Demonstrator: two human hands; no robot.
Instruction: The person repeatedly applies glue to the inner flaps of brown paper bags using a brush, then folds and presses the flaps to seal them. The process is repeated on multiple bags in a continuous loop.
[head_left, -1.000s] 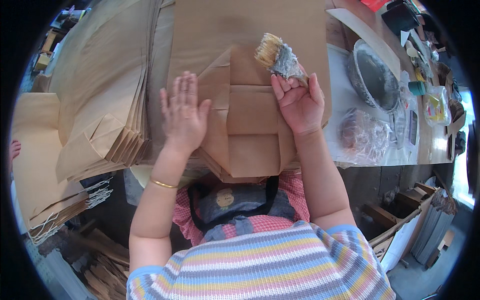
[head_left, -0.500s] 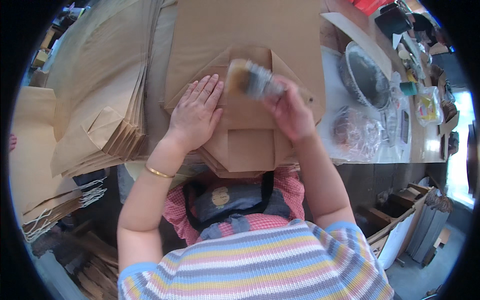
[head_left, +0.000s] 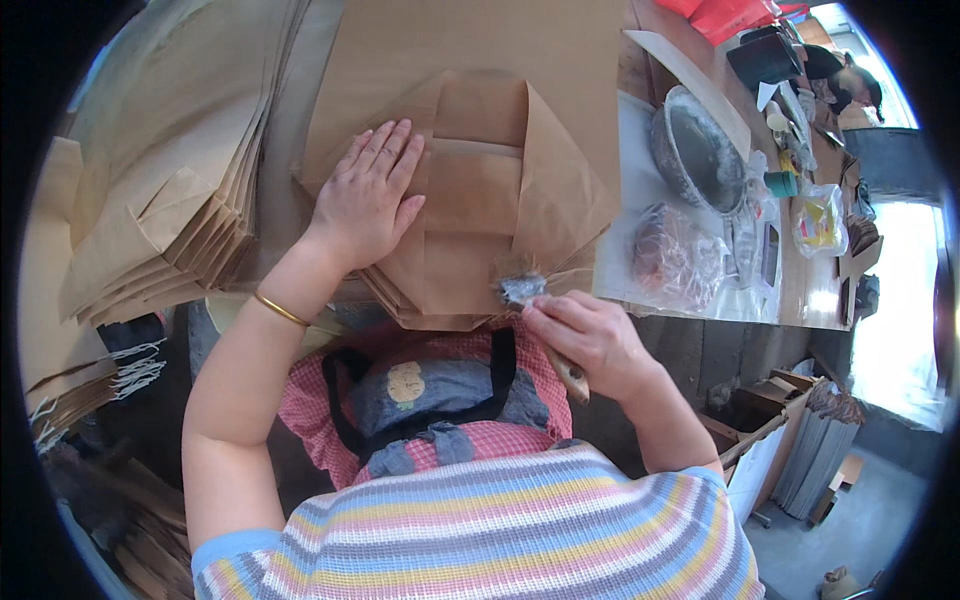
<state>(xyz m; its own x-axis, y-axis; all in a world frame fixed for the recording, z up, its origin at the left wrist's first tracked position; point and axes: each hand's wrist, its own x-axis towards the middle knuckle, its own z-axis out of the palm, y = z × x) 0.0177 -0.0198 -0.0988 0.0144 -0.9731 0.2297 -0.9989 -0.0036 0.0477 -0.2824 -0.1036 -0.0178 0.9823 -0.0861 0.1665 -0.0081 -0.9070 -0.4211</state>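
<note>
A brown paper bag [head_left: 470, 195] with its bottom end folded into an opened-out, angular shape lies on a stack of similar bags in front of me. My left hand [head_left: 365, 195] rests flat on the left side of that fold, fingers stretched out toward the far side. At the near right edge of the fold, my right hand [head_left: 590, 340] grips a paintbrush [head_left: 568, 376] by its wooden handle. The brush has a whitish, caked ferrule, and its bristles touch or hover just over the paper; I cannot tell which.
On the left stands a fanned pile of paper bags [head_left: 200, 110], with white-corded bags beyond. To the right sit a paste-smeared bowl [head_left: 664, 150], a cardboard strip [head_left: 700, 90] leaning over it, a crumpled clear plastic bag [head_left: 680, 255] and a teal roll [head_left: 782, 184]. Cardboard boxes stand below the table.
The brush in my right hand has swept from the middle of the fold toward me, to its near right edge. My left hand stays flat on the paper. The whole view has shifted slightly.
</note>
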